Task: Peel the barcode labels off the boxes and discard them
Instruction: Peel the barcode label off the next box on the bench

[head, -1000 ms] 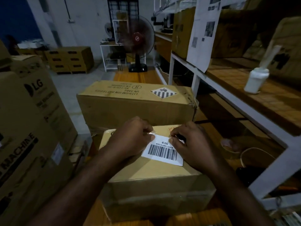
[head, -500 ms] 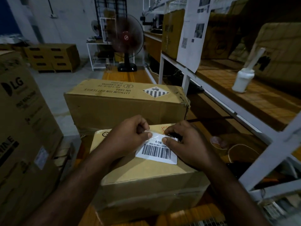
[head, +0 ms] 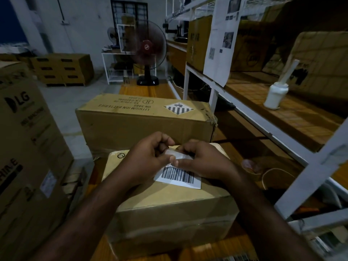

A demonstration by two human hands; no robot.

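Observation:
A white barcode label lies on top of the near cardboard box. Its far edge is lifted and curled up off the cardboard. My left hand pinches that lifted edge from the left. My right hand grips the same edge from the right, thumb pressed on the label above the bars. The label's near part still lies flat on the box. Behind it stands a bigger box printed with lithium ion batteries text and a striped hazard diamond.
Tall LG cartons stand close on the left. A white metal rack runs along the right, with a white bottle on its wooden shelf. A red pedestal fan and stacked boxes are farther back.
The label's far edge has come up further off the box and both hands have closed in on it. The head camera has shifted slightly.

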